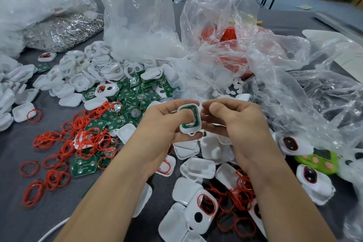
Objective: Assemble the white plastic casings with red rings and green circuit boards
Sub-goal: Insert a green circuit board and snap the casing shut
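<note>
Grey tabletop [11,143] is strewn with parts. At its centre a white casing [189,130] with green circuit board [191,108] is gripped and thumb-pressed by the left hand [163,124]; at three o'clock the right hand [231,118] is curled, contents indeterminable. The board could be seated crooked by uneven pressure. No writing can be read.

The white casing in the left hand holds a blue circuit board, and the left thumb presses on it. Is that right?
Not quite: the head view shows the circuit board in the white casing is green, not blue. The left hand does hold it, with the thumb pressing on the board.
</note>
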Tool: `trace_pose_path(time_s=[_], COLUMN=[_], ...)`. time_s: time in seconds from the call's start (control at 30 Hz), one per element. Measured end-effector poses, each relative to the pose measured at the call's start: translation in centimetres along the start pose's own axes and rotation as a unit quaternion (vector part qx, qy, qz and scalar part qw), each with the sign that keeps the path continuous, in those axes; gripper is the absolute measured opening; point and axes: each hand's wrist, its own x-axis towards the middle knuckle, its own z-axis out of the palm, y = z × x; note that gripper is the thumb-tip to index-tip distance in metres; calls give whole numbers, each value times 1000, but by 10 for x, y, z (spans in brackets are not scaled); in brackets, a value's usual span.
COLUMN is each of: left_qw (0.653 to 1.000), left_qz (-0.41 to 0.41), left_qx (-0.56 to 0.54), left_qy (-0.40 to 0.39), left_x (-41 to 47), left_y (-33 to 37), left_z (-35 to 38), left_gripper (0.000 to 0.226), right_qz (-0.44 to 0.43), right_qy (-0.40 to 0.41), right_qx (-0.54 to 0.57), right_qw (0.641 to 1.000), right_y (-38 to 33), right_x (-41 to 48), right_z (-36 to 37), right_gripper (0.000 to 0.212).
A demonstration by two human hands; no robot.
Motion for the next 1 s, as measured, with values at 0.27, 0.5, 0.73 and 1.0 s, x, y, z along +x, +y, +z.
trace_pose_path(time_s=[0.27, 0.5, 0.73, 1.0], left_qw=[999, 997, 999, 999], left_qz=[21, 50, 30, -24], left_qx=[19, 54, 40, -35], left_qy=[-16, 1, 14, 13], left_x=[-1, 0, 1, 4], left_y=[-1, -3, -3, 2], left_z=[-1, -1, -1, -7], left_gripper=[24, 28, 27, 19], right_qz=[1, 6, -12, -148], right_qy=[0, -3, 34, 24], right_qx=[-8, 4, -7, -378], right_qw=[1000, 1000, 999, 914], right_y=[0, -1, 2, -14], right_x=[0, 0, 4, -2], right_z=[0, 0, -6, -34], right_gripper=[22, 24, 27, 18])
